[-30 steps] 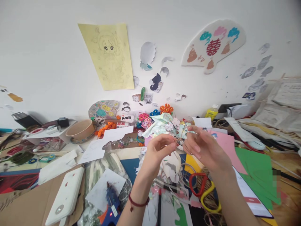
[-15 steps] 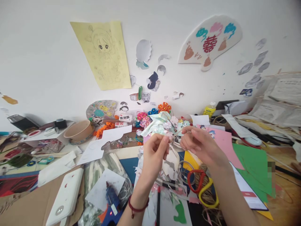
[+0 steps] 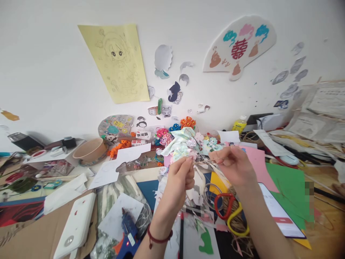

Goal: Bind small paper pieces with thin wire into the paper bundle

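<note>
Near the middle of the frame the left hand (image 3: 180, 176) and the right hand (image 3: 234, 166) are raised above the crowded table (image 3: 329, 219). Between them runs a short piece of brown twine (image 3: 205, 163), stretched almost level. The left fingers are curled closed and pinch one end of the twine between thumb and forefinger. The right hand pinches the other end with its fingertips, while the other fingers are bent loosely. A red cord bracelet (image 3: 159, 237) sits on the left wrist, at the lower centre.

Just below the right hand lie scissors (image 3: 231, 214) with red and yellow handles, on top of a bundle of the same brown twine. To the lower left of the hands a blue glue gun (image 3: 128, 230) rests on a white sheet, and further left lies a white flat device (image 3: 76, 225) on cardboard. A green paper sheet (image 3: 289, 187) and a pink paper sheet (image 3: 257, 162) are at the right of the frame. A brown paper bowl (image 3: 90, 149) stands at the left middle. On the wall, in the upper left, hangs a yellow drawing (image 3: 118, 61), and in the upper right a fan-shaped decoration (image 3: 239, 45).
</note>
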{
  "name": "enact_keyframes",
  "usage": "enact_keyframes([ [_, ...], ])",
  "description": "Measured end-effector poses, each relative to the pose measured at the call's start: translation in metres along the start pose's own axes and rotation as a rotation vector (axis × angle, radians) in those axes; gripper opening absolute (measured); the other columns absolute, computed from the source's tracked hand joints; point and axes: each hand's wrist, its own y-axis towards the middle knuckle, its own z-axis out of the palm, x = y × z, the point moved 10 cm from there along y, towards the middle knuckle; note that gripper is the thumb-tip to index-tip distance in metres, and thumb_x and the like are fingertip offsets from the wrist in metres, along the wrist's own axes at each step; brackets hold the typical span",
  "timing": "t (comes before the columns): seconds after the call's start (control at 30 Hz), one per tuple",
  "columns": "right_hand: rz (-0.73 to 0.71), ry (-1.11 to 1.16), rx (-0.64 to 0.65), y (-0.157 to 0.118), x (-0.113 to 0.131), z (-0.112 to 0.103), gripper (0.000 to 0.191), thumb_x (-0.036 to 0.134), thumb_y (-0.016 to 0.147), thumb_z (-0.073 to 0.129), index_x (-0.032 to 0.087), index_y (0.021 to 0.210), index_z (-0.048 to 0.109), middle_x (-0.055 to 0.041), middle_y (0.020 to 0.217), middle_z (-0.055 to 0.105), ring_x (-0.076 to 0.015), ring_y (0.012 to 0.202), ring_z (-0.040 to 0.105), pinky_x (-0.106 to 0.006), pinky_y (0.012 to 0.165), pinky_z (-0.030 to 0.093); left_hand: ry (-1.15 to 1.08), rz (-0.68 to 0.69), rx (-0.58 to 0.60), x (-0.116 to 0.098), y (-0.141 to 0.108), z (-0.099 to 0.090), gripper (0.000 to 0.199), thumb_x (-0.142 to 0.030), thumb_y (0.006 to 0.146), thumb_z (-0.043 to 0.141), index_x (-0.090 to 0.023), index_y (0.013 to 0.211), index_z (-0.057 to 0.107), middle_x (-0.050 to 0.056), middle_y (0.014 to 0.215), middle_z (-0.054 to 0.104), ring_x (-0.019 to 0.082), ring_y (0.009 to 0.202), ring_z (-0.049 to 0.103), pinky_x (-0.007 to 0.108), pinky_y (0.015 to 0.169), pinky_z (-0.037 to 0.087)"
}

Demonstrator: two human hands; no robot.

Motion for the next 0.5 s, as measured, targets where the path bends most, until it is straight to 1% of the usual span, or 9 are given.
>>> enact_keyframes([
  [0.1, -0.027, 0.045, -0.038, 0.000, 0.002, -0.001, 0.044, 0.052, 0.085, 0.061, 0.024, 0.053, 0.072, 0.0050, 0.042, 0.011, -0.0132, 0.048, 0.025, -0.032, 0.056, 0.029, -0.052, -0.031, 0.024, 0.002, -0.001, 0.004, 0.047, -0.042, 0.083, 0.069, -0.021, 0.067, 0.031, -0.011, 0.058, 0.015, 0.003, 0.048, 0.006, 0.017, 0.042, 0.008],
  [0.2, -0.032, 0.081, -0.065, -0.001, 0.000, -0.003, 0.043, 0.050, 0.086, 0.060, 0.024, 0.054, 0.072, 0.0054, 0.042, 0.010, -0.0123, 0.048, 0.023, -0.031, 0.056, 0.028, -0.049, -0.010, 0.017, 0.000, -0.001, 0.003, 0.045, -0.043, 0.084, 0.068, -0.020, 0.068, 0.032, -0.011, 0.057, 0.016, 0.003, 0.048, 0.007, 0.017, 0.042, 0.008],
  [0.3, -0.001, 0.107, -0.062, 0.000, -0.006, -0.003, 0.041, 0.047, 0.086, 0.062, 0.023, 0.054, 0.071, 0.0060, 0.043, 0.009, -0.0117, 0.048, 0.023, -0.031, 0.056, 0.028, -0.032, 0.032, -0.023, -0.002, 0.000, 0.000, 0.046, -0.042, 0.082, 0.069, -0.020, 0.067, 0.031, -0.010, 0.057, 0.019, 0.003, 0.048, 0.009, 0.018, 0.042, 0.009],
  [0.4, -0.002, 0.124, -0.063, 0.002, -0.009, -0.003, 0.039, 0.043, 0.088, 0.062, 0.022, 0.055, 0.069, 0.0065, 0.044, 0.011, -0.0114, 0.048, 0.023, -0.030, 0.055, 0.027, -0.013, 0.064, -0.051, -0.004, 0.001, -0.003, 0.044, -0.039, 0.085, 0.066, -0.020, 0.067, 0.031, -0.010, 0.057, 0.020, 0.004, 0.049, 0.011, 0.019, 0.043, 0.009],
  [0.5, 0.016, 0.108, -0.029, 0.003, -0.009, 0.002, 0.035, 0.042, 0.090, 0.060, 0.020, 0.064, 0.071, 0.0073, 0.046, 0.016, -0.0096, 0.048, 0.020, -0.029, 0.054, 0.024, 0.009, 0.089, -0.059, -0.005, 0.004, -0.005, 0.040, -0.038, 0.088, 0.061, -0.020, 0.067, 0.032, -0.009, 0.058, 0.020, 0.005, 0.049, 0.012, 0.020, 0.043, 0.010],
])
